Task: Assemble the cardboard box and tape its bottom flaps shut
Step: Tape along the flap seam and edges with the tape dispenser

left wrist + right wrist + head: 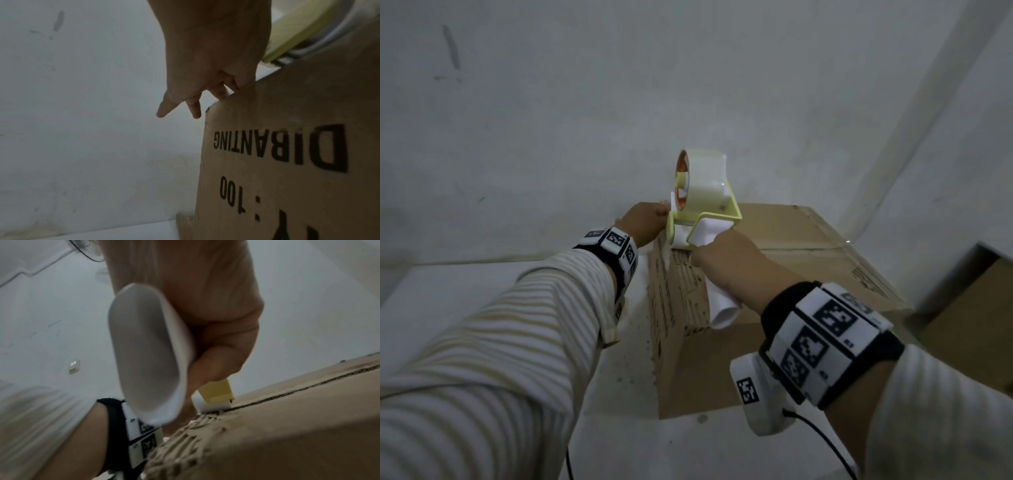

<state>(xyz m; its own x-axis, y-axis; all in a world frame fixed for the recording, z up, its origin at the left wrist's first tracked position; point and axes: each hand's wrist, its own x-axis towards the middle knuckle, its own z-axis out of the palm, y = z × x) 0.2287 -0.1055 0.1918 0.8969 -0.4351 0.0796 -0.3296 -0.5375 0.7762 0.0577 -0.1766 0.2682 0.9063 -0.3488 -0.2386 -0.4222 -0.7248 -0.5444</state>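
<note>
likely light, stiff box (808, 274): left hand (643, 224) steadies its edge, fingers straight; right hand (726, 260) grips dispenser (702, 202) handle.

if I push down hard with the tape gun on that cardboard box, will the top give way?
Probably somewhat: the cardboard box looks thin, its torn edge showing bare corrugation. The flap seam is still untaped, so flaps may sag. The left hand bracing the far corner should limit sliding.

white wall (688, 85), fan (86, 249), light switch (74, 367)
</note>
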